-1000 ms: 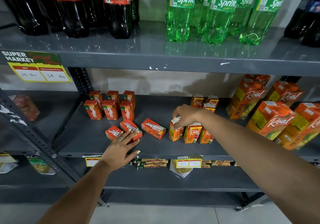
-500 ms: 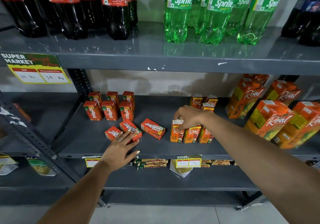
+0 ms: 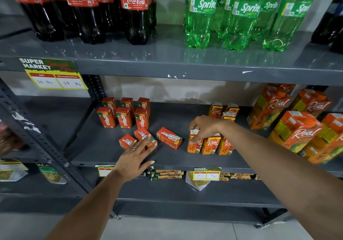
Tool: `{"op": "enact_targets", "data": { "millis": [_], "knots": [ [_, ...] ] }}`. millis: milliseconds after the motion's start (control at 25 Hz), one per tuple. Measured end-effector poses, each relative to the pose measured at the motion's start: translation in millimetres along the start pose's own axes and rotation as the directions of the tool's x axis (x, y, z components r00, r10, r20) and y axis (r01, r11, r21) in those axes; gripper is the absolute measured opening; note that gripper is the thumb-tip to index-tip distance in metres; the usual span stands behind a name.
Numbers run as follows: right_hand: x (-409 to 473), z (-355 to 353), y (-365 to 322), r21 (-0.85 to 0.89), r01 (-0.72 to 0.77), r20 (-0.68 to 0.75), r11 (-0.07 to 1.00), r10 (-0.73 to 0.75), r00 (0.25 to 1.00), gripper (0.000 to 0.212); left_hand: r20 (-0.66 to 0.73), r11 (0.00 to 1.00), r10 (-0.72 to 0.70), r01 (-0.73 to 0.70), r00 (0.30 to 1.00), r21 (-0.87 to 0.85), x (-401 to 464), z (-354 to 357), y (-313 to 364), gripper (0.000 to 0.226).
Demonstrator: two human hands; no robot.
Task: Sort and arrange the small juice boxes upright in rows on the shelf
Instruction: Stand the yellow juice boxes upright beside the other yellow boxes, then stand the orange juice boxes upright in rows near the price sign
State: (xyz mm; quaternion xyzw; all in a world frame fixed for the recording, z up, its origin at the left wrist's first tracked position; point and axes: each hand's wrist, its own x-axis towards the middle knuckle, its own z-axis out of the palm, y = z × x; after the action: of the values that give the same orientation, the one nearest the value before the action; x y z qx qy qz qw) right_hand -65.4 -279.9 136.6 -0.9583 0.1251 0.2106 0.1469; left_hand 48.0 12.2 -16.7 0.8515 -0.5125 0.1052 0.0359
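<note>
On the grey middle shelf (image 3: pixel 104 147) several small red Maaza boxes (image 3: pixel 123 116) stand upright in two rows at the back left. Three more Maaza boxes lie flat in front: one (image 3: pixel 169 140) alone, two (image 3: pixel 144 136) under the fingertips of my left hand (image 3: pixel 134 158), which is spread flat. My right hand (image 3: pixel 205 126) grips the top of the leftmost small Real box (image 3: pixel 194 146) in an upright front row of three (image 3: pixel 210 144). More small Real boxes (image 3: pixel 223 110) stand behind.
Large Real pineapple cartons (image 3: pixel 295 128) crowd the right of the shelf, some tilted. Coca-Cola (image 3: pixel 133 11) and Sprite bottles (image 3: pixel 200 15) fill the shelf above. Noodle packs and price tags (image 3: pixel 206 174) sit at the lower shelf. A slanted steel upright (image 3: pixel 37 137) stands left.
My right hand has set the tilted Real box upright at the left end of the front row and keeps hold of its top. My left hand stays on the flat Maaza boxes.
</note>
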Motion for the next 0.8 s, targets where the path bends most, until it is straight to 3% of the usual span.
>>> {"op": "enact_targets", "data": {
  "millis": [160,320,400,520,600,680,800],
  "knots": [
    [5.6,-7.3,-14.8,0.055,0.012,-0.070,0.998,-0.009,0.997,0.062,0.020,0.964,-0.263,0.264,0.964,-0.041,-23.2,-7.1,-39.4,0.059],
    [16.6,-8.2,-41.5,0.010,0.042,-0.246,0.999,-0.038,0.968,0.046,0.181,0.876,-0.452,0.473,0.873,-0.097,-49.0,0.3,-95.0,0.070],
    [26.2,1.2,-57.0,-0.026,0.017,-0.270,1.000,-0.023,0.963,0.040,0.268,0.866,-0.457,0.493,0.848,-0.087,-45.9,6.1,-106.1,0.067],
    [47.0,26.0,-75.4,-0.128,-0.078,-0.228,0.989,0.047,0.973,0.050,0.252,0.913,-0.391,0.408,0.885,-0.016,-43.2,5.4,-124.6,0.070],
    [62.2,45.4,-82.1,-0.157,-0.149,-0.187,0.976,0.119,0.975,0.058,0.290,0.897,-0.424,0.443,0.858,-0.001,-45.4,2.1,-144.4,0.072],
    [77.4,61.2,-89.5,-0.040,-0.189,-0.161,0.981,0.181,0.970,0.072,0.325,0.859,-0.471,0.510,0.820,-0.044,-49.0,4.3,-161.8,0.070],
    [87.5,72.2,-90.5,0.091,-0.237,-0.183,0.967,0.250,0.951,0.077,0.300,0.853,-0.458,0.509,0.837,-0.115,-48.1,10.3,-164.0,0.068]
  ]
}}
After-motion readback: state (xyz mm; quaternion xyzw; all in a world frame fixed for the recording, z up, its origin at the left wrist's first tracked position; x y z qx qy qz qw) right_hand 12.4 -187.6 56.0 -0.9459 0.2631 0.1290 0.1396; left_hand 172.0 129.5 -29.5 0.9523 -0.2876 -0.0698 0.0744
